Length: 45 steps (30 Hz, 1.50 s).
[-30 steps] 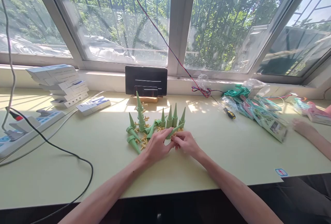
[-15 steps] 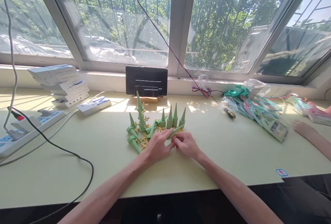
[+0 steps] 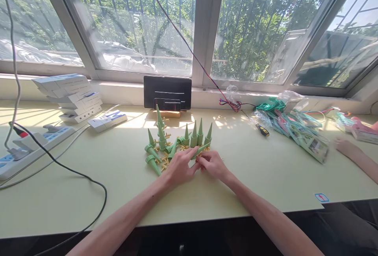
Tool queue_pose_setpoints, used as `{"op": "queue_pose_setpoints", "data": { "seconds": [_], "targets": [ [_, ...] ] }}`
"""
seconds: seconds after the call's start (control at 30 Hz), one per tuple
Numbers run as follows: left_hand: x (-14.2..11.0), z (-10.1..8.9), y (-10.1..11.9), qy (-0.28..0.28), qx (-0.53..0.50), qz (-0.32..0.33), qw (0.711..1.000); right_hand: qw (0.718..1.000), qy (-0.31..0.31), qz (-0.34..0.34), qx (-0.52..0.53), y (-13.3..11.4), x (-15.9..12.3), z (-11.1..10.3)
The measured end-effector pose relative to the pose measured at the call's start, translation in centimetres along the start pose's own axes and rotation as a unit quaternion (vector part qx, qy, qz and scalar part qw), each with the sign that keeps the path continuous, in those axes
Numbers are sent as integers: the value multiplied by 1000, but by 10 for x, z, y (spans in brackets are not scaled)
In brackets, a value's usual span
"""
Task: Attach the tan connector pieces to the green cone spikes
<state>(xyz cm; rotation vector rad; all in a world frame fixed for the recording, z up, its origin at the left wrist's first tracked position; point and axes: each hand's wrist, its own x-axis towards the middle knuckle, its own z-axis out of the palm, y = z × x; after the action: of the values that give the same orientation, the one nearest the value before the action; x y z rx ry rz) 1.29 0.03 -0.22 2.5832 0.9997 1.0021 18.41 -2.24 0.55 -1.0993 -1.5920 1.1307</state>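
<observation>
My left hand (image 3: 181,166) is closed around a tilted green watering spike (image 3: 202,149), whose pointed end slants up to the right. Close against it, my right hand (image 3: 215,165) has its fingertips pinched together near the spike's lower end. What sits between those fingertips is hidden. Just beyond my hands, several green spikes (image 3: 194,136) stand upright with points up. Other green spikes (image 3: 152,164) lie on their sides to the left. Small yellow T-shaped valves (image 3: 164,164) are scattered among them on the table.
A dark tablet (image 3: 167,90) leans on a wooden stand by the window. White boxes (image 3: 75,98) are stacked left, beyond a power strip (image 3: 32,151) with cables. A screwdriver (image 3: 262,130) and plastic-bagged items (image 3: 307,140) lie right. Another person's hand (image 3: 348,147) rests at far right.
</observation>
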Motion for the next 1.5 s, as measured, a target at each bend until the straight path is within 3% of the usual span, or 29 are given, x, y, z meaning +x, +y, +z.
{"op": "queue_pose_setpoints", "data": {
  "seconds": [0.2, 0.6, 0.93, 1.23, 1.5],
  "targets": [
    [1, -1, 2, 5, -13, -1, 1000, 998, -18, 37, 47, -2, 1, -1],
    [0, -2, 0, -21, 6, 0, 1000, 998, 24, -38, -48, 4, -2, 3],
    [2, -2, 0, -12, -1, 9, 1000, 996, -24, 31, 74, 1, 2, -2],
    [1, -3, 0, -26, 2, 1, 1000, 998, 24, -40, -46, 3, -2, 2],
    [3, -3, 2, -19, -3, 3, 1000, 998, -19, 29, 57, 1, 2, -1]
  ]
}}
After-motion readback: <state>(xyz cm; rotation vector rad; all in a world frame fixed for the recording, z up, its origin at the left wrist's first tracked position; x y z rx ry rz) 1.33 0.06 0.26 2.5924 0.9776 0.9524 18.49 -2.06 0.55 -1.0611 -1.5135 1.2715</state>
